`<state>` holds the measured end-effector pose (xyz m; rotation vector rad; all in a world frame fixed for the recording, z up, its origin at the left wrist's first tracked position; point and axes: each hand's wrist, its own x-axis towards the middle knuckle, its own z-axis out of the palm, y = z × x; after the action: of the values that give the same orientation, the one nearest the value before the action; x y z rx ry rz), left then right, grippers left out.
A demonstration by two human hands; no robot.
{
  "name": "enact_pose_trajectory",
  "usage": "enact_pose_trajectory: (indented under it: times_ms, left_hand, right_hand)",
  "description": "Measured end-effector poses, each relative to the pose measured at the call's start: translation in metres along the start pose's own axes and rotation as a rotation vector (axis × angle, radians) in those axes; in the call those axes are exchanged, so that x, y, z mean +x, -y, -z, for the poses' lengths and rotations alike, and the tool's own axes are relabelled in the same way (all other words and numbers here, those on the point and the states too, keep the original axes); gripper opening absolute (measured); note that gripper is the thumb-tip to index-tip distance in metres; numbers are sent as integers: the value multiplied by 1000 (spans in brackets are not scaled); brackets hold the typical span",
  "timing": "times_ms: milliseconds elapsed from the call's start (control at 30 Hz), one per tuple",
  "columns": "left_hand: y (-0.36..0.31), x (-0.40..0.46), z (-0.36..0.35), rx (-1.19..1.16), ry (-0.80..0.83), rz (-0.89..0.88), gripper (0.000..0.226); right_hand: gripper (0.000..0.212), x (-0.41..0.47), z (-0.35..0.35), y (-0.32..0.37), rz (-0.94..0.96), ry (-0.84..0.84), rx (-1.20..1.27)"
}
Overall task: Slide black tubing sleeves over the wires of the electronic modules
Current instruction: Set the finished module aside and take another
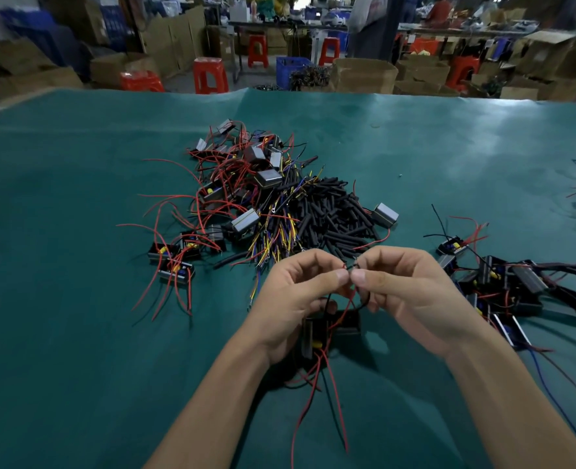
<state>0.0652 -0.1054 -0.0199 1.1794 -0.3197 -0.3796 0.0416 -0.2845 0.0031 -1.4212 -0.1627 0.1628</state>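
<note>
My left hand (300,296) and my right hand (405,292) meet above the green table, thumbs and forefingers pinching the ends of thin red and black wires (349,265). Those wires run down to a black electronic module (330,333) that hangs just under my left palm. More red wires trail from it toward me. Beyond my hands lies a heap of black tubing sleeves (327,211). Whether a sleeve sits on the pinched wires I cannot tell.
A tangle of modules with red, yellow and blue wires (232,198) lies left of the sleeve heap. Another group of modules (503,286) lies to the right. The green table cover (76,333) ends at a far edge, with red stools and cardboard boxes behind.
</note>
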Motion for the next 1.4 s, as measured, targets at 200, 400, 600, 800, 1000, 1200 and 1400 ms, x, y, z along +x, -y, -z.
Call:
enact_pose_trajectory:
  times_ms: [200, 400, 600, 800, 1000, 1200, 1400]
  left_hand:
    - [1, 4, 2, -39, -3, 22, 10]
    - [2, 6, 6, -13, -28, 3, 13]
    - [3, 7, 9, 26, 1, -48, 19]
    - [8, 5, 7, 258, -116, -213, 24]
    - [8, 7, 10, 256, -186, -251, 17]
    - [7, 6, 14, 186, -108, -201, 18]
    - [6, 6, 14, 106, -120, -121, 17]
  right_hand:
    - [18, 1, 3, -3, -39, 9, 49]
    - [10, 4, 5, -6, -45, -51, 93]
    - [11, 4, 5, -5, -32, -106, 76]
    - [10, 3, 4, -6, 17, -110, 33]
    - [18, 5, 2, -11, 0, -112, -41]
    - [20, 6, 2, -15, -57, -24, -81]
    - [20, 7, 1, -16, 54, -144, -99]
